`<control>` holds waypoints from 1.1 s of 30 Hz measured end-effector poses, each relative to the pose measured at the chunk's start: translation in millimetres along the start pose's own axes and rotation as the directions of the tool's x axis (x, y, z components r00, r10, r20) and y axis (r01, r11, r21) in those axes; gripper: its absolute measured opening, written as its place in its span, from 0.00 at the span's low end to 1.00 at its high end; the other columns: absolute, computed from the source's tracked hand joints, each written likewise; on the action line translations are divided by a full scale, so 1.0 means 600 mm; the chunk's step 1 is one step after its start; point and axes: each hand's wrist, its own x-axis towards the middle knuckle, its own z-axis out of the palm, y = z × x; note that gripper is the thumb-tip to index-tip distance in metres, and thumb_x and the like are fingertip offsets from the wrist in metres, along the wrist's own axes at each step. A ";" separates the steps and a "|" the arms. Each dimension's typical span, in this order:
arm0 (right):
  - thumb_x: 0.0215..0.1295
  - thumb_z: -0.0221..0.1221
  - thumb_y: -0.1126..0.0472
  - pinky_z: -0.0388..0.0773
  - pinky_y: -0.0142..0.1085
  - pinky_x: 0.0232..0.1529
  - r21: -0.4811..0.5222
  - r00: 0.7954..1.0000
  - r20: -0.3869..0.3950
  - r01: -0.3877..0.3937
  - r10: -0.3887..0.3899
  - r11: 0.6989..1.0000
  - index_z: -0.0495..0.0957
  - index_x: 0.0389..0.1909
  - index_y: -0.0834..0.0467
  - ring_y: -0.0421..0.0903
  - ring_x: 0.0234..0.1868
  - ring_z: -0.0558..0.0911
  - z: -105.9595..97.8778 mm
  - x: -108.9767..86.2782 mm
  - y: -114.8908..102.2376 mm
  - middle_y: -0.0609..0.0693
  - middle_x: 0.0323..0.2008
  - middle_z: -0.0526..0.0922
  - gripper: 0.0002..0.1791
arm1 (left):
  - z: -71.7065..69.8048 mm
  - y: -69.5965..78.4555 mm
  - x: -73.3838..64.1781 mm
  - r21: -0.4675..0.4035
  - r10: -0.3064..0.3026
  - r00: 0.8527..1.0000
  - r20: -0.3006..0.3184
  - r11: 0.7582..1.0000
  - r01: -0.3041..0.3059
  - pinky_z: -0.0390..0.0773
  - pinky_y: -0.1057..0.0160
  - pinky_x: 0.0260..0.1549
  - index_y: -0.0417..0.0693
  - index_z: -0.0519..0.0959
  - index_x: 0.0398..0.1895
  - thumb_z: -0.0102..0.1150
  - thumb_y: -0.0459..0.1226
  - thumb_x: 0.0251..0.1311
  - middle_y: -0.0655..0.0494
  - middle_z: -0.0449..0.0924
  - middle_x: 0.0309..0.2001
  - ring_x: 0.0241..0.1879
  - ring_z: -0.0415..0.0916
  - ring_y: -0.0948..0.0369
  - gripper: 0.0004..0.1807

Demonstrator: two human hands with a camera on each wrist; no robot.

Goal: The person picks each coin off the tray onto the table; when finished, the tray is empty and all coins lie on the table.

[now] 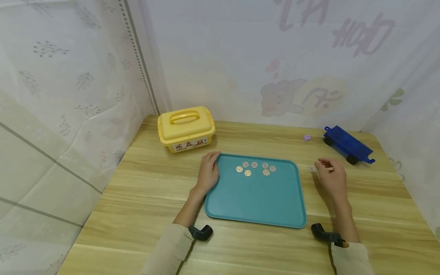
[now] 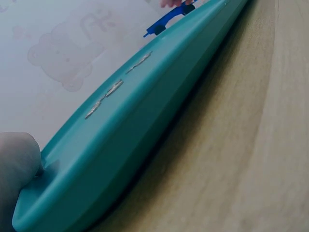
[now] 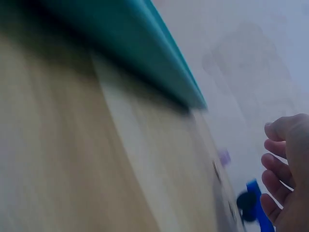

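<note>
- Left hand (image 1: pixel 207 173), centre frame, grips the teal tray (image 1: pixel 256 200) by its edge.
- Right hand (image 1: pixel 332 177), right of centre: half-open, empty, fingers loosely curved beside a coin (image 1: pixel 311 169).

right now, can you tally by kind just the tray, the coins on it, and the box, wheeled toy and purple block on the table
Tray: 1
Coins on the tray: 7
Yellow lidded box: 1
Blue wheeled toy: 1
Small purple block: 1
Total: 11
</note>
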 end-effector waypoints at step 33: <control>0.65 0.66 0.57 0.72 0.51 0.48 -0.106 0.903 0.289 0.361 -0.319 0.926 0.83 0.50 0.63 0.56 0.47 0.77 0.144 -0.060 -0.067 0.60 0.44 0.82 0.17 | 0.002 -0.002 0.001 0.003 -0.007 1.000 0.001 1.000 0.007 0.72 0.46 0.62 0.34 0.73 0.65 0.43 0.22 0.68 0.40 0.74 0.62 0.62 0.68 0.43 0.23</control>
